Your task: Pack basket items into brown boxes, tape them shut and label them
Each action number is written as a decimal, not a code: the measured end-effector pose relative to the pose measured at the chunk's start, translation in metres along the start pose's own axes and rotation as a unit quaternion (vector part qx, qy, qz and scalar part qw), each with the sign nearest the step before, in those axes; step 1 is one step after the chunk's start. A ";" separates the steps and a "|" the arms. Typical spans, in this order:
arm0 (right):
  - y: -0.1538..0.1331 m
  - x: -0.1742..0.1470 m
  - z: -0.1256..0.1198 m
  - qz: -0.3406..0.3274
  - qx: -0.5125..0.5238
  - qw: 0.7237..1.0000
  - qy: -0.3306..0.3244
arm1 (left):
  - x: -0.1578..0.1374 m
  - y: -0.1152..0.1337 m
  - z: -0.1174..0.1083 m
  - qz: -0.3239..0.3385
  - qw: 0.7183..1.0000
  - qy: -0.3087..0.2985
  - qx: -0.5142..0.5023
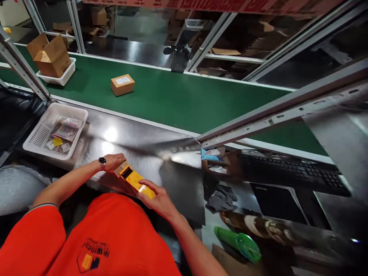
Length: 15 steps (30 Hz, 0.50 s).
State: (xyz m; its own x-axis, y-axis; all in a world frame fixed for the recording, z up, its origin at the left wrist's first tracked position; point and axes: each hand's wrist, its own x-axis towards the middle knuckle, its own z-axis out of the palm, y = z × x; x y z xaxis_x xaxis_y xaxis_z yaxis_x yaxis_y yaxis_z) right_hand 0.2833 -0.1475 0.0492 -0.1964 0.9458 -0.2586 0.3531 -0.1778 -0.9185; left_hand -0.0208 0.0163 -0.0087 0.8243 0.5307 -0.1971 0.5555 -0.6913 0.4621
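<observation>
My right hand (159, 199) grips a yellow handheld scanner (135, 179) with a dark screen, held low over the near edge of the steel worktop (161, 157). My left hand (113, 161), a watch on its wrist, rests on a small cardboard box (120, 168) that lies on the worktop right under the scanner's front end. Most of that box is hidden by the hand and the scanner. Further back, a sealed brown parcel (122, 84) with a white label sits on the green conveyor belt (178, 99).
A white basket (37, 142) holding small packets stands at the left of the worktop. Another white basket (67, 74) with an open cardboard box sits on the belt's far left. A metal frame bar (276, 111) crosses at right, above a black keyboard (290, 170).
</observation>
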 end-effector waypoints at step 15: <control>0.043 0.015 -0.032 0.146 -0.225 0.961 -0.073 | -0.008 -0.004 0.002 -0.069 0.997 0.005 -0.034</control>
State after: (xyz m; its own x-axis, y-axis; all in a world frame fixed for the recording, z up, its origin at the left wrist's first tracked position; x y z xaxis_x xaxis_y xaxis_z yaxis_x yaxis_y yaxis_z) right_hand 0.3251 -0.1320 0.0153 -0.1443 0.8194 -0.5547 0.7660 -0.2624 -0.5868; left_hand -0.0295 0.0137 -0.0111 0.7395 0.6232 -0.2545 0.6546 -0.5773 0.4881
